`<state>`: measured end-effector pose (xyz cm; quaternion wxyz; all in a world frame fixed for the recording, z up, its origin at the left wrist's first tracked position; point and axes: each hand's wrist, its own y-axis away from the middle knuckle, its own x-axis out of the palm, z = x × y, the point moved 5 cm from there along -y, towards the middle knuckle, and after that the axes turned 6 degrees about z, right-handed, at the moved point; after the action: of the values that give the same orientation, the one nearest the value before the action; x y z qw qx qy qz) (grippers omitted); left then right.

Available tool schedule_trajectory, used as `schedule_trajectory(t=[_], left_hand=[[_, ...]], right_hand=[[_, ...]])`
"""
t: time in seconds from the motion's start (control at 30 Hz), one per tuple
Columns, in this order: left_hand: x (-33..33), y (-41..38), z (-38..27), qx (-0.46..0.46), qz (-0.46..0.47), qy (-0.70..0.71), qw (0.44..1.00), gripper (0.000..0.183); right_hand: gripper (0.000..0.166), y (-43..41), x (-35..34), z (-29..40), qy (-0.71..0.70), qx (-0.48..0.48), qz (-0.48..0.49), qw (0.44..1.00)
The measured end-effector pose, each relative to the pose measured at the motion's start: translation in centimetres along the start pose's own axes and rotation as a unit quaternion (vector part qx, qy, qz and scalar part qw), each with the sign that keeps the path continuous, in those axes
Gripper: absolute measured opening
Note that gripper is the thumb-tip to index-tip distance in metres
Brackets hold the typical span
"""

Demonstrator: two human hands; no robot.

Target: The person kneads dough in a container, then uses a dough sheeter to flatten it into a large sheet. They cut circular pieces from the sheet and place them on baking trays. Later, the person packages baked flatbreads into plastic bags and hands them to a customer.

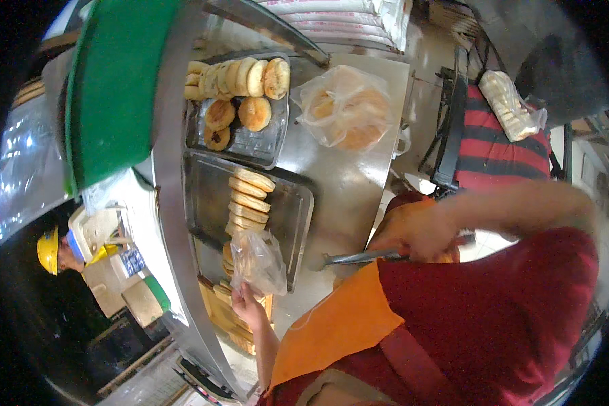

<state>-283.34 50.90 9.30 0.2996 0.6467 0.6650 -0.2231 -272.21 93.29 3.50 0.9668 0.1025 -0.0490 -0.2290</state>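
Observation:
My left hand [251, 307] grips the edge of a clear plastic bag [261, 261] over the lower end of a dark metal baking tray [304, 238]. Pale shapes that look like flatbreads show through the plastic. A row of round flatbreads [249, 198] stands on edge in that tray, just beyond the bag. My right hand [424, 233], slightly blurred, is closed around metal tongs [360, 257] close to my orange apron [340, 325]. The tongs' tips point toward the tray over the steel counter [335, 203]; nothing shows between them.
Another tray [279, 152] holds browned buns [255, 113] and stacked breads. A tied bag of round breads [352, 111] sits on the counter. A wooden tray [223, 309] lies below. A striped chair [502, 157] bears a wrapped bundle [507, 106]. Beyond the steel ledge [175, 203] is a helmeted person [48, 251].

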Motion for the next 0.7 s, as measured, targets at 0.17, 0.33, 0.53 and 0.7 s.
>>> schedule_trajectory(t=[0.17,0.33,0.53,0.7], left_hand=[[0.2,2.8,0.1,-0.052,0.020,-0.006,0.998,0.018],[1.5,2.9,-3.1,-0.027,0.006,-0.013,1.000,0.019],[1.5,4.8,-3.6,-0.063,0.023,-0.010,0.998,0.020],[0.8,6.7,-1.7,-0.083,0.032,-0.013,0.996,0.020]], right_hand=[[0.050,-5.0,-18.4,7.0,0.258,0.094,-0.392,0.878],[0.026,-16.1,-33.0,7.8,0.381,0.028,-0.470,0.796],[0.024,-23.7,-36.2,9.2,0.438,0.100,-0.462,0.765],[0.022,-26.2,-35.1,11.2,0.429,0.087,-0.485,0.757]])
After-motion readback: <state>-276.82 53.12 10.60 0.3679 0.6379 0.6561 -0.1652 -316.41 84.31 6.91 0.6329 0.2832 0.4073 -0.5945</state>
